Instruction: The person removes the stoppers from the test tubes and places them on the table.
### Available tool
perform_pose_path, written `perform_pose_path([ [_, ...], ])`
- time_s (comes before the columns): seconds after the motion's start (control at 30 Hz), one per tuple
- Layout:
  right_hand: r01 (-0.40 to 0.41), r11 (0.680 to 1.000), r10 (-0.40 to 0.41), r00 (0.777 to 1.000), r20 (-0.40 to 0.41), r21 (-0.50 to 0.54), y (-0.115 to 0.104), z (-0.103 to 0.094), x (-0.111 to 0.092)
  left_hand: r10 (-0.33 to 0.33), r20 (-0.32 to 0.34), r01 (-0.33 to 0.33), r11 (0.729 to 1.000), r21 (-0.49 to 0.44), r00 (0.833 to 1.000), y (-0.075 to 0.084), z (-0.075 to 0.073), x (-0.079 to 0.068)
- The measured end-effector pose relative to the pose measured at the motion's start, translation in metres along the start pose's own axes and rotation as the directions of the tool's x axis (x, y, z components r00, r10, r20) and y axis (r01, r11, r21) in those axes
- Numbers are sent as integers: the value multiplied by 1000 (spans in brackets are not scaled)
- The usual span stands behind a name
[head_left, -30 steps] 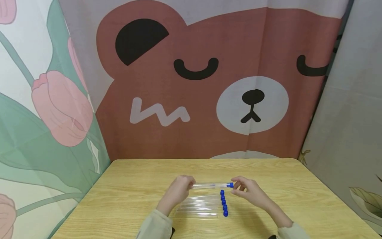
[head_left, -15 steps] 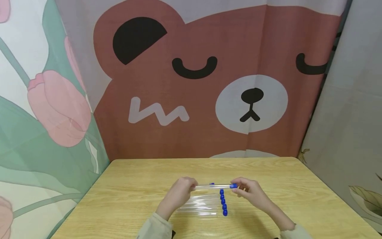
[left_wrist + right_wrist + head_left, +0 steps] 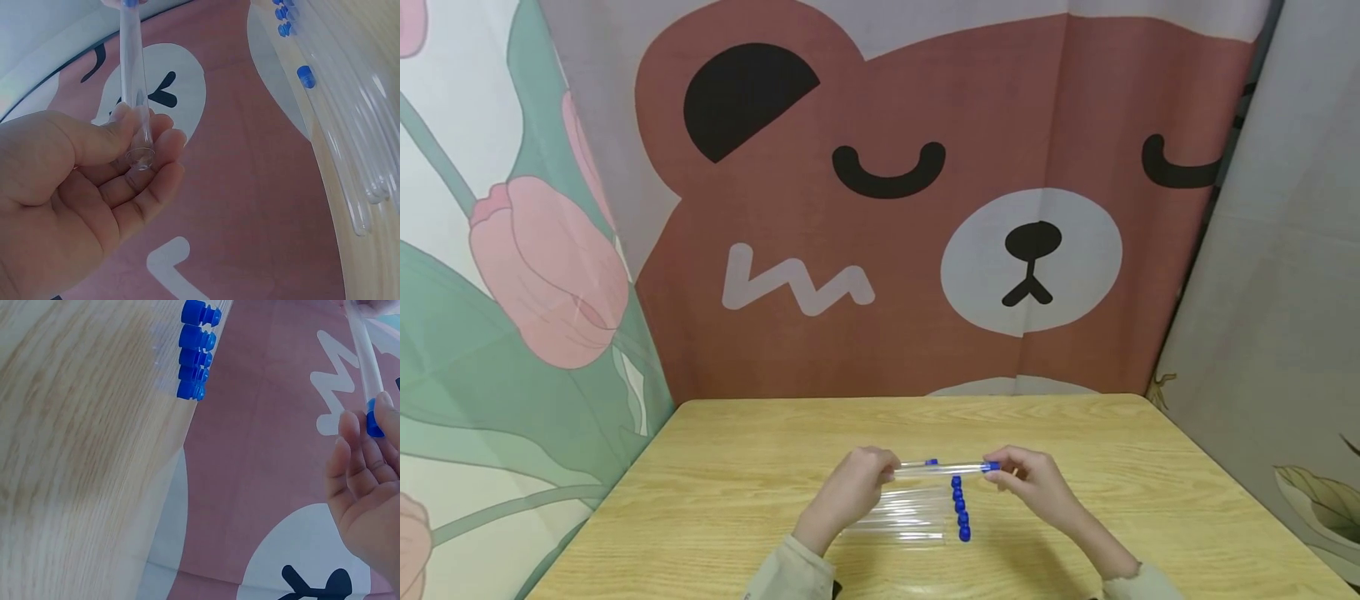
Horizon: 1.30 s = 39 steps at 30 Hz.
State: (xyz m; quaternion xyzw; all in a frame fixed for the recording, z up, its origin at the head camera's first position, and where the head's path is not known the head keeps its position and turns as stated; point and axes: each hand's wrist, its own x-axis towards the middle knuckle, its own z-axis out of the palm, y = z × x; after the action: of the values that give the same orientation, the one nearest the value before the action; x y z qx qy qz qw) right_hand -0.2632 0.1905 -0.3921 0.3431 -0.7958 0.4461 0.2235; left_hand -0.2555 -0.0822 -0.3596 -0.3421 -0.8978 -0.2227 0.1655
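Note:
A clear test tube [image 3: 943, 470] is held level above the table between both hands. My left hand [image 3: 852, 492] pinches its rounded closed end between thumb and fingers; in the left wrist view the tip [image 3: 140, 157] shows past the thumb. At the other end, my right hand [image 3: 1033, 482] pinches a blue stopper [image 3: 373, 419] seated at the tube's mouth. Below lie several uncapped clear tubes [image 3: 904, 518] side by side, with a row of loose blue stoppers [image 3: 960, 508] to their right. Another tube [image 3: 337, 156], with a blue stopper [image 3: 305, 76] in it, lies behind them.
The wooden table [image 3: 737, 450] reaches back to a curtain [image 3: 910, 350] with a bear print. A floral curtain [image 3: 550, 275] hangs at the left, and a grey one [image 3: 1262, 317] at the right.
Both hands have shifted slightly right with the tube. The right fingers have come closer together around the stopper. The stoppered tube lying behind now shows more plainly past the held one.

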Motion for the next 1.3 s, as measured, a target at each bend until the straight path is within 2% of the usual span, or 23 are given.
perform_pose_path([
  [0.2, 23, 998, -26, 998, -60, -58, -5, 2, 0, 14, -11, -14, 1000, 15, 1000, 0, 1, 1],
  [0.5, 18, 995, -33, 988, -149, -102, -40, 0, 7, 37, -8, -37, 999, 28, 999, 3, 0, 3],
  [0.67, 27, 999, -33, 991, -132, -46, -28, 2, 4, 39, -9, -38, 999, 28, 999, 2, -1, 2],
  [0.83, 15, 1000, -15, 998, -53, 6, -6, 1, -1, 45, -7, -45, 999, 22, 999, 0, -2, 1],
  [0.97, 12, 1000, -11, 1000, -7, 19, 1, 0, -3, 35, -3, -35, 999, 22, 999, -1, -3, 0],
  [1.13, 39, 999, -40, 999, -37, -23, -2, 1, -1, 30, 7, -30, 999, 15, 1000, -1, -3, 0],
  [1.3, 61, 992, -74, 990, -120, -112, -31, 2, 4, 27, 4, -27, 1000, 14, 1000, -1, -3, -1],
])
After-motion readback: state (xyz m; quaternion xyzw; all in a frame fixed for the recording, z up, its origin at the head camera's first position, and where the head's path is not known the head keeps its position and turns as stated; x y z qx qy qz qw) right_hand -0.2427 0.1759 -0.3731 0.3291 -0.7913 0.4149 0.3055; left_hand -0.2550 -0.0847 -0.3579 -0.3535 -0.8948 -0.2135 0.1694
